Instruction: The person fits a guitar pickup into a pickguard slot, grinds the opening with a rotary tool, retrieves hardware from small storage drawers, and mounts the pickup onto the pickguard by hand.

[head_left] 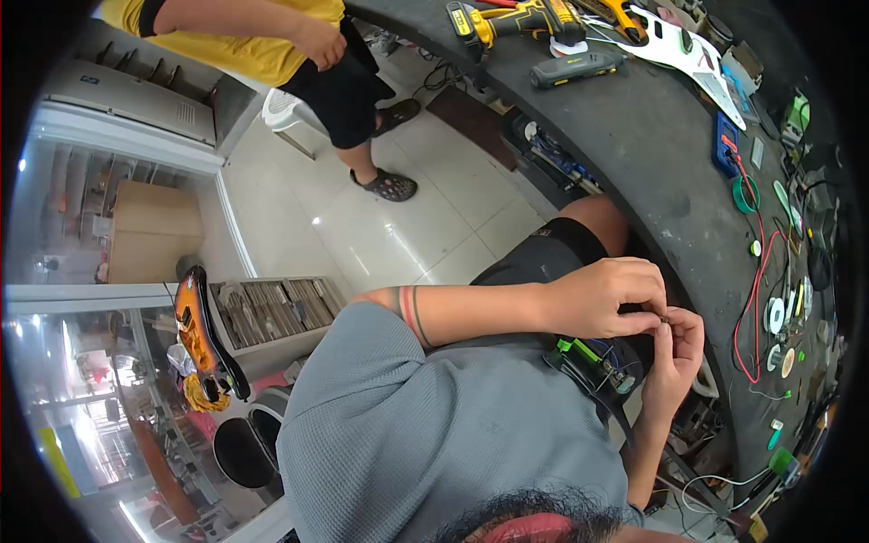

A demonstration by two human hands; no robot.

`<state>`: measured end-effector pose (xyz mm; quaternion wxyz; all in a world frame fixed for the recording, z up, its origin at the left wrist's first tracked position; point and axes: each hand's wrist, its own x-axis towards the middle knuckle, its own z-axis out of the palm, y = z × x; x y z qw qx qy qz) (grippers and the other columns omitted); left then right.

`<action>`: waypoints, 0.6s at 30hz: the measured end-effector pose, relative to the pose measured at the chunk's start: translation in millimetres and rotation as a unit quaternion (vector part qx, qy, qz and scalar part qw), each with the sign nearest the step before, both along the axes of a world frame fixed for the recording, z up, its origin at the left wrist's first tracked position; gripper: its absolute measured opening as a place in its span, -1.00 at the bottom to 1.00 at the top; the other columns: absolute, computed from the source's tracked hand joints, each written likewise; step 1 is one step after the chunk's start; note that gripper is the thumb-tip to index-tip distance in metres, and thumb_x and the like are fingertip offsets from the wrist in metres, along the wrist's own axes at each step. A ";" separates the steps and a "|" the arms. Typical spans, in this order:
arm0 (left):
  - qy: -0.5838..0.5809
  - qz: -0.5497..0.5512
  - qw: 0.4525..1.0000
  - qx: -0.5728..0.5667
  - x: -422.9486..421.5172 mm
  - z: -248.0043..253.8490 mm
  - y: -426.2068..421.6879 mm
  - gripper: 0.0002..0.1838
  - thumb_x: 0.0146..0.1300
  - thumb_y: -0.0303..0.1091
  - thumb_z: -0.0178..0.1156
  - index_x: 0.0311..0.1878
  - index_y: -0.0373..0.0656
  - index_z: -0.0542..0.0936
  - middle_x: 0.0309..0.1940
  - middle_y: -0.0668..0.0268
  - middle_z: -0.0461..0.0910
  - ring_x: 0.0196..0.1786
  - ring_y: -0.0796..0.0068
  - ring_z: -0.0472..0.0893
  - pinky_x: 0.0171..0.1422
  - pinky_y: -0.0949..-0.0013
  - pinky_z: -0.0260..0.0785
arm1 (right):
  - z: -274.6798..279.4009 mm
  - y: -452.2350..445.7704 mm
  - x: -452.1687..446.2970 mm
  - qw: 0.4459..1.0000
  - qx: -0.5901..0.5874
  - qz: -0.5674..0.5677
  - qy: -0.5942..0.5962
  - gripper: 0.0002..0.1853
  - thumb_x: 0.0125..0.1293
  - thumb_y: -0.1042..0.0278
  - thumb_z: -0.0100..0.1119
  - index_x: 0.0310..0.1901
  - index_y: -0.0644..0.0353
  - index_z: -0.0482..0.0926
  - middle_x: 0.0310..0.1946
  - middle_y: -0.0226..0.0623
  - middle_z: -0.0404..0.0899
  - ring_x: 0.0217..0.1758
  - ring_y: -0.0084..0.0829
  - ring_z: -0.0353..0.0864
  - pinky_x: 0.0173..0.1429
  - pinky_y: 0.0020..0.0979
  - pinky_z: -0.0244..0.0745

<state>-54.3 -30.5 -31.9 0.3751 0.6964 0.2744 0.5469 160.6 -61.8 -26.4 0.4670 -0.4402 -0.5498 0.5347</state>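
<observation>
My left hand comes in from the left, its thumb and forefinger pinched together near the bench edge. My right hand meets it from below, thumb and fingers also closed. Between the fingertips is something small and dark, too small and hidden to name. Just below and left of my hands, against the body, sits a green and black item with thin wires and small parts.
The dark bench curves along the right, bearing a yellow drill, a blue multimeter, red leads and several spools. Another person stands at the upper left near a white stool. A sunburst guitar is at the left.
</observation>
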 end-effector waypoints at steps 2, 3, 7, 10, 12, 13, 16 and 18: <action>-0.004 -0.002 1.000 -0.008 -2.5 -2.3 -1.6 -0.89 0.34 -0.44 0.46 -0.17 -0.22 0.71 -0.20 0.24 0.71 -0.07 0.16 0.71 0.03 0.13 0.56 | -1.0 1.0 -4.3 1.000 0.011 0.010 0.008 -0.89 0.63 0.61 0.19 0.09 0.34 0.55 0.01 -0.22 0.66 0.03 -0.50 0.69 0.19 -0.42 0.65; -0.004 -0.009 1.000 -0.023 -3.7 -3.4 -3.6 -0.88 0.35 -0.45 0.47 -0.15 -0.21 0.71 -0.18 0.23 0.71 -0.07 0.18 0.71 0.03 0.15 0.56 | -1.5 0.2 -4.3 1.000 0.018 0.019 0.013 -0.90 0.63 0.61 0.19 0.08 0.33 0.54 0.00 -0.22 0.65 0.03 -0.51 0.67 0.19 -0.43 0.63; -0.021 0.004 0.999 -0.024 -0.9 -5.1 -9.9 -0.87 0.34 -0.47 0.48 -0.17 -0.20 0.67 -0.19 0.23 0.69 -0.08 0.18 0.71 0.02 0.15 0.54 | -3.7 -2.0 -5.2 0.998 0.061 0.011 -0.002 -0.89 0.59 0.63 0.21 0.03 0.28 0.52 -0.02 -0.22 0.62 0.02 -0.52 0.59 0.21 -0.46 0.53; -0.024 0.039 0.999 0.021 2.2 -3.3 -12.4 -0.86 0.34 -0.49 0.47 -0.20 -0.20 0.64 -0.20 0.23 0.68 -0.09 0.16 0.70 0.02 0.14 0.54 | -0.4 -2.6 -8.4 0.996 0.090 0.004 -0.013 -0.89 0.58 0.63 0.22 0.02 0.27 0.51 -0.04 -0.23 0.60 0.01 -0.52 0.55 0.19 -0.47 0.46; -0.024 0.057 0.997 0.039 6.0 -6.9 -12.6 -0.86 0.34 -0.49 0.47 -0.20 -0.19 0.64 -0.21 0.23 0.67 -0.10 0.15 0.69 0.01 0.13 0.53 | -0.6 -2.7 -8.6 0.996 0.091 -0.004 -0.014 -0.89 0.58 0.63 0.22 0.00 0.26 0.51 -0.04 -0.23 0.60 0.00 -0.51 0.54 0.17 -0.46 0.46; -0.020 0.063 0.997 0.047 6.8 -7.4 -12.5 -0.86 0.34 -0.49 0.47 -0.21 -0.19 0.64 -0.21 0.23 0.67 -0.10 0.15 0.69 0.01 0.13 0.53 | -0.7 -2.8 -8.6 0.996 0.087 -0.006 -0.013 -0.89 0.58 0.63 0.22 0.00 0.26 0.51 -0.05 -0.23 0.60 0.00 -0.51 0.54 0.18 -0.46 0.46; -0.006 0.064 0.997 0.046 6.3 -6.5 -12.0 -0.85 0.34 -0.47 0.48 -0.21 -0.18 0.64 -0.21 0.23 0.66 -0.09 0.15 0.69 0.02 0.12 0.53 | -3.2 -0.7 -4.6 0.998 0.068 -0.004 -0.004 -0.90 0.58 0.61 0.22 0.00 0.26 0.51 -0.04 -0.22 0.61 0.01 -0.51 0.55 0.19 -0.45 0.46; 0.001 0.058 0.997 0.043 6.3 -4.7 -10.0 -0.84 0.35 -0.46 0.48 -0.21 -0.18 0.63 -0.22 0.23 0.66 -0.09 0.16 0.68 0.03 0.12 0.53 | -4.7 -0.2 -3.4 0.999 0.049 -0.003 0.009 -0.91 0.60 0.58 0.22 0.02 0.27 0.51 -0.03 -0.22 0.62 0.03 -0.50 0.55 0.22 -0.45 0.46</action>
